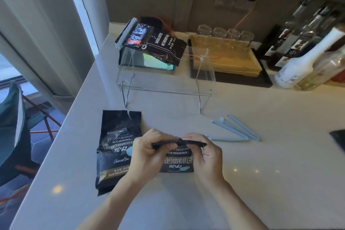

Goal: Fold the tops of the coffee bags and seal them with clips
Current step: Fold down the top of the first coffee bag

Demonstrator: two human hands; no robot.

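A black coffee bag lies on the white counter in front of me, its top rolled into a narrow fold. My left hand pinches the left end of that fold and my right hand pinches the right end. A second black coffee bag lies flat just to the left, its top open and torn. Several light blue clips lie loose on the counter to the right of my hands. A third bag, closed with a pale clip, rests at the back on a tablet.
A clear acrylic stand straddles the counter behind the bags. A wooden tray on a dark mat sits at the back with glasses behind it. Bottles crowd the back right. The counter's left edge drops off beside the second bag.
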